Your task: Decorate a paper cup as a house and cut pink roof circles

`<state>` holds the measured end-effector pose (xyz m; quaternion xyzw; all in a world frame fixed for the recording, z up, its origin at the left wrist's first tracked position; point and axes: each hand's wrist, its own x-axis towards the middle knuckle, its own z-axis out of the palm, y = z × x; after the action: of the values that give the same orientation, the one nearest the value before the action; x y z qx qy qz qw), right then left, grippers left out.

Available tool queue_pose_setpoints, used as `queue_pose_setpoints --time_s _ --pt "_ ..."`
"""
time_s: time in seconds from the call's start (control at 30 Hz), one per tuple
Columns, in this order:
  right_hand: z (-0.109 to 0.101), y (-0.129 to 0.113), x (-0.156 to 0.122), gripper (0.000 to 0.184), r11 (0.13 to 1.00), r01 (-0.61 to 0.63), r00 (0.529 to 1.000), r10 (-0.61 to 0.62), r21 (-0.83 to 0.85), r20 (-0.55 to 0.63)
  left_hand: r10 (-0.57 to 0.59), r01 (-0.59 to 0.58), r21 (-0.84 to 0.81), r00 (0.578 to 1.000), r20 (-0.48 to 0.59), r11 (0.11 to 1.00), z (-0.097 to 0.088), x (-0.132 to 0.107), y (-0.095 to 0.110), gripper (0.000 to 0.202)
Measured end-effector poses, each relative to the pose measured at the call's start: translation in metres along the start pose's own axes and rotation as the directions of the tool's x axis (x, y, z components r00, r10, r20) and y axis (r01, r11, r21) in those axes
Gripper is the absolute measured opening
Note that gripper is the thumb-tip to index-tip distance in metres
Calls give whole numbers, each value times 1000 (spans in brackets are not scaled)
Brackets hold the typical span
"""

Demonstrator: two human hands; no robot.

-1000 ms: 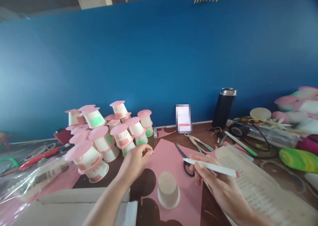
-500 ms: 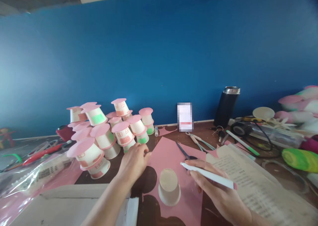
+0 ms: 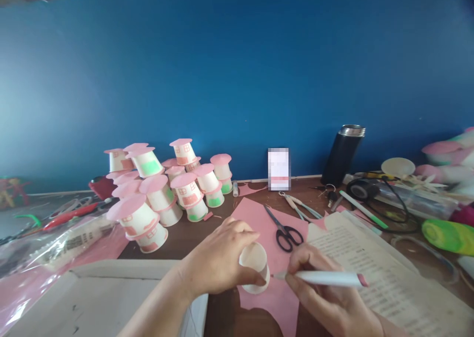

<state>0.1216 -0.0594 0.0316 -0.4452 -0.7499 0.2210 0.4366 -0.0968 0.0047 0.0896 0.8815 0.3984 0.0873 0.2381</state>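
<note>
A plain white paper cup (image 3: 255,257) stands upside down on a cut sheet of pink paper (image 3: 276,302). My left hand (image 3: 222,258) grips this cup from the left, thumb across its near side and fingers over the far side. In my right hand (image 3: 320,287) is a white marker (image 3: 326,278) with a pink end, held like a pen. Its bare tip points left and is close to the cup's side; whether it touches I cannot tell. Black-handled scissors (image 3: 285,228) lie on the pink sheet, just beyond my right hand.
Stacked paper cups (image 3: 153,191) with pink paper tops and drawn windows stand at left. A white box lid (image 3: 122,295) lies nearer. Pliers (image 3: 299,207), a black flask (image 3: 344,154), a green-capped marker (image 3: 363,209) and a printed sheet (image 3: 355,253) are toward the right. A blue panel (image 3: 237,80) rises behind.
My left hand has come from near the stacked cups and taken hold of the plain cup. My right hand has left the scissors and turned the marker, bringing its tip near the cup.
</note>
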Motion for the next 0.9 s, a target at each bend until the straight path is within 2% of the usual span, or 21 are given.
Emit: queue_pose_setpoints --time_s 0.1,0.2,0.37,0.5,0.73,0.9 --pt "4 -6 0 17 999 44 994 -41 -25 104 -8 8 17 1000 2 1000 -1 0 4 39" --pt "7 -9 1 12 995 91 983 -81 -50 168 -11 11 36 1000 -4 999 -1 1 6 31" --pt "11 -6 1 9 993 116 963 -106 -25 247 3 -3 60 1000 1 998 2 1 6 29" --pt "11 -1 -1 9 993 120 953 -120 18 277 25 -25 88 1000 3 996 4 2 5 31" --pt "14 1 -3 11 988 154 938 -145 -3 314 18 -22 113 999 38 993 2 2 6 33" --pt "18 -6 -4 8 990 85 944 -43 -115 326 -30 22 126 997 65 992 2 3 6 34"
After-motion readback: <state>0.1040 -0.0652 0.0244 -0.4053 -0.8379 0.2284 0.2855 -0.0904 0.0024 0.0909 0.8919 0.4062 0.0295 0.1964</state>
